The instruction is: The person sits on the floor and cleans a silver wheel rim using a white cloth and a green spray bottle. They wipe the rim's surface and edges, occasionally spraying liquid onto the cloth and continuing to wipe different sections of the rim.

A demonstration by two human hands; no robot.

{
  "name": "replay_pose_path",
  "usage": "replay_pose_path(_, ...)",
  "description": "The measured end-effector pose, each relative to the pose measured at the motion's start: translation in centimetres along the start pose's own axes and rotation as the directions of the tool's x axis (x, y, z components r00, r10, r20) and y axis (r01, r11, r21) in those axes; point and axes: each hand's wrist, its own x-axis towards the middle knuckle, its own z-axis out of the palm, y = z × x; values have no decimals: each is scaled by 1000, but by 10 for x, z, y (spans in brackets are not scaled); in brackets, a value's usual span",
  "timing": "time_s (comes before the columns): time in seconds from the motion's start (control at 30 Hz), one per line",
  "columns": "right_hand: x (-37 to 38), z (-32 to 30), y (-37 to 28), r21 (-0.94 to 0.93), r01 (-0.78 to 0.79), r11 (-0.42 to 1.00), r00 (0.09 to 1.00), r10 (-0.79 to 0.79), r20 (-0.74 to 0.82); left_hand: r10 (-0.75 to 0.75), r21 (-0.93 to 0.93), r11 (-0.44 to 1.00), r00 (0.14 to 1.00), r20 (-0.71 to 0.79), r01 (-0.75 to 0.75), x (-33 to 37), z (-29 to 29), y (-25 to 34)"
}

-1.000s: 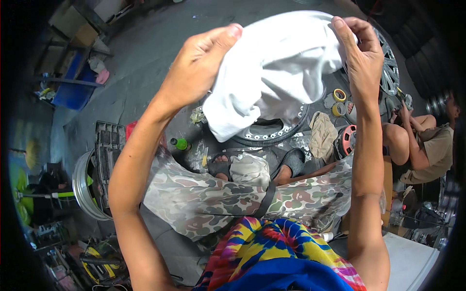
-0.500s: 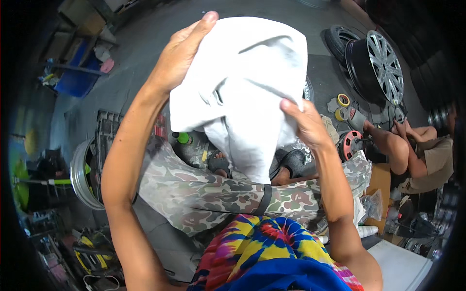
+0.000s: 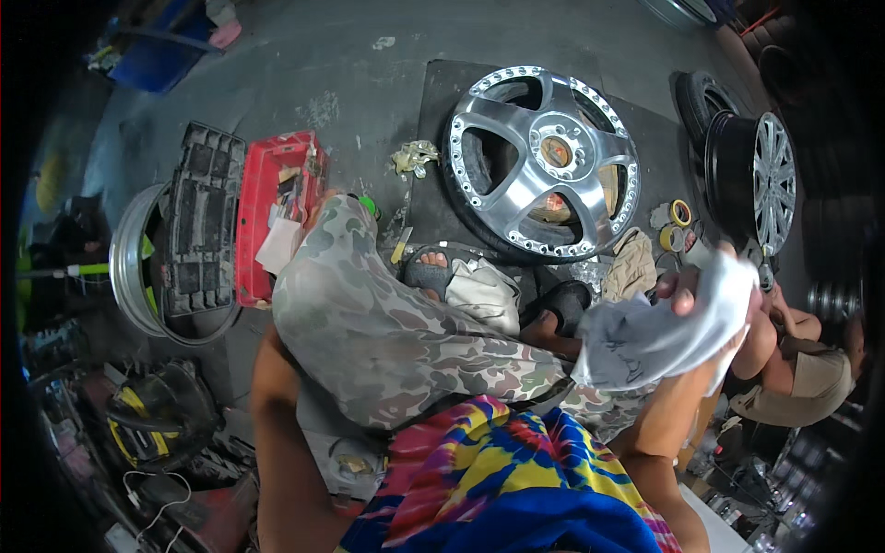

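One white cloth (image 3: 645, 346), held low on the right, over the lap and near the right knee; the right hand (image 3: 684, 293) is partly wrapped in it, with fingers curled in against the fabric. Motion blur hides which fingertips pinch, so the firmness of the hold is uncertain. Left forearm (image 3: 277, 382) runs behind the camouflage fabric (image 3: 355, 313) over the legs; the left hand is hidden there, and its grip cannot be told. Risk 1: the cloth's near end hangs loose over the lap, so a slack hold could let it slip toward the sandal (image 3: 567, 300) or the marked floor, and pick up grit. Risk 2: a gritty cloth touching the bright face of the wheel (image 3: 576, 161), lying flat ahead, could scratch it. Risk 3: a seated co-worker (image 3: 797, 382) is close on the right; a wide swing of the cloth might brush that person's arm or tool. Risk 4: a green-capped bottle (image 3: 370, 206) stands partly covered by the left knee; working unsighted there, the left hand could tip it. Slim yellow tool (image 3: 400, 247) near the left foot: edge unclear, possible snag.
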Motion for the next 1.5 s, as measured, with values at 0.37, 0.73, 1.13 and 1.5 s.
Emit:
replay_pose_path(0.37, 16, -53, 106, -273, -483, 832, 874, 444, -196, -116, -462, 881, 898, -425, -105, 39, 122, -48)
replay_pose_path(0.73, -36, -123, 190, -997, -74, 21, 362, 932, -7, -134, -68, 988, 991, 24, 136, -27, 128, 9)
replay_pose_path(1.13, 7, -58, 258, -989, -108, 100, 772, 635, -21, -137, 12, 990, 978, -158, 141, 2, 198, 9)
replay_pose_path(1.5, 85, -17, 319, -914, -49, 402, 938, 334, 96, -5, -858, 514, 1000, -7, -3, -12, 77, 118)
